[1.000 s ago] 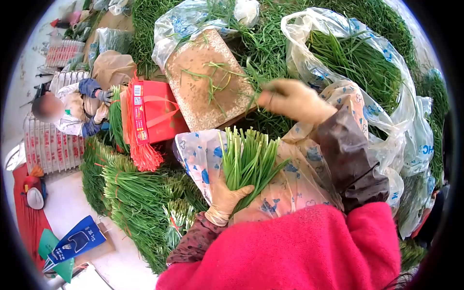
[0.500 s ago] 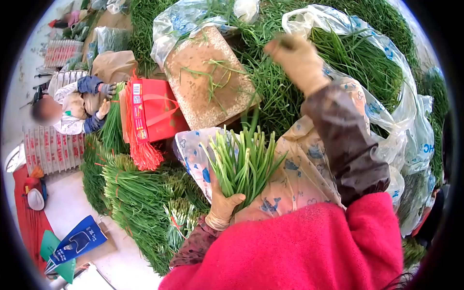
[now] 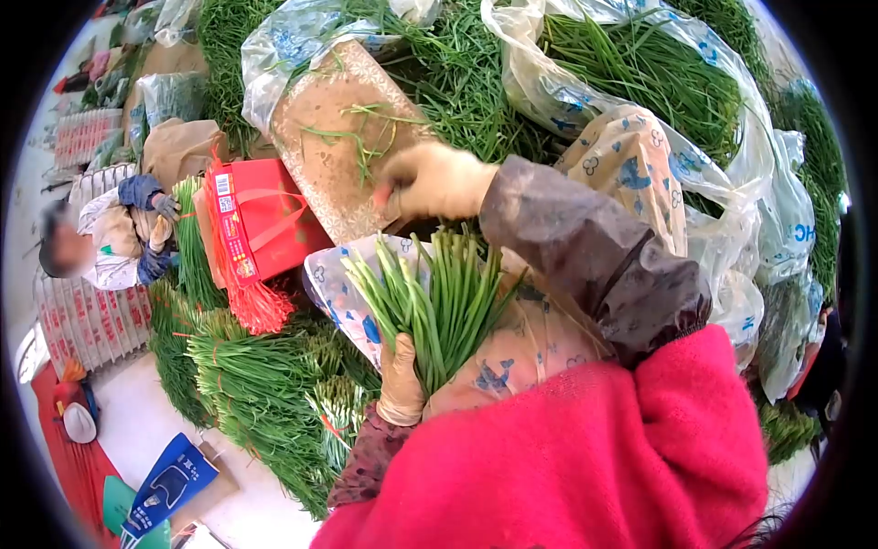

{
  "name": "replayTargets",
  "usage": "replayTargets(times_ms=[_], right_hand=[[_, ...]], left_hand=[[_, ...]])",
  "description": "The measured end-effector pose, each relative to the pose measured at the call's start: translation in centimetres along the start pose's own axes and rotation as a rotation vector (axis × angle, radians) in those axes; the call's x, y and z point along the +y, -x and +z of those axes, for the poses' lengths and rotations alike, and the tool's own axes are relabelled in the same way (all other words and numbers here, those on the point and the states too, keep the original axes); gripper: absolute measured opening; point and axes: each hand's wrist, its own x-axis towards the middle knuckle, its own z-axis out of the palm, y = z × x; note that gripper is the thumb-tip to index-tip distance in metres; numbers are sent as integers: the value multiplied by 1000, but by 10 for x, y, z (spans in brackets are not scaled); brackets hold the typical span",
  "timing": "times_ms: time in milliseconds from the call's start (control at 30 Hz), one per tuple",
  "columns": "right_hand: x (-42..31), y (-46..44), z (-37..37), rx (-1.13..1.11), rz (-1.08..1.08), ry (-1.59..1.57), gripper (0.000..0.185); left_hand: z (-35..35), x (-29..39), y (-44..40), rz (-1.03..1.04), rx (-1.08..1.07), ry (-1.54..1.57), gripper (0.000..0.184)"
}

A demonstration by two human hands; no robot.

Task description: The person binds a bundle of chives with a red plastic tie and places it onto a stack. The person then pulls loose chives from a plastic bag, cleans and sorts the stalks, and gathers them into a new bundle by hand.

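Floral-edged board (image 3: pixel 322 174), slender green stalks (image 3: pixel 441 306)

The right sleeve (image 3: pixel 585 247) is showing a glossy, creased, leather-like finish; the pink sweater (image 3: pixel 549 448) is presenting matt, fuzzy knit. The clear bag (image 3: pixel 752 203) is exhibiting thin, shiny, crumpled plastic; the board (image 3: pixel 315 174) is displaying a worn, matt top. The green stalks (image 3: pixel 439 311) are appearing smooth.

Bunch of slender green stalks (image 3: pixel 437 306), paler ends fanned out and pointing forward, gripped in left hand (image 3: pixel 400 382).
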Motion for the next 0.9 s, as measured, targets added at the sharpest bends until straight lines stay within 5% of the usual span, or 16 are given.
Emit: replayTargets(times_ms=[100,167,200,333,467,567,667,800,900], right_hand=[[1,5,-33,410,-26,-154,20],[9,15,-63,548,53,53,27],[2,29,-77,450,184,141,31],[20,85,-75,143,100,298,44],[6,117,-35,-169,343,203,56],[4,123,2,-134,332,195,46],[11,123,9,-131,399,-245,20],[14,116,0,-119,401,-280,19],[19,112,-15,90,293,-176,20]], left_hand=[[-8,-5,-4,-88,-71,169,61],[-7,-2,-4,-109,-79,235,61],[-7,-2,-4,-131,-89,295,61],[-22,-17,-6,-203,-118,511,63],[-19,-11,-5,-201,-115,488,66],[-14,-13,-3,-163,7,382,68],[-14,-10,1,-155,34,376,67],[-14,-16,3,-153,69,469,66],[-11,-13,7,-128,103,363,69]])
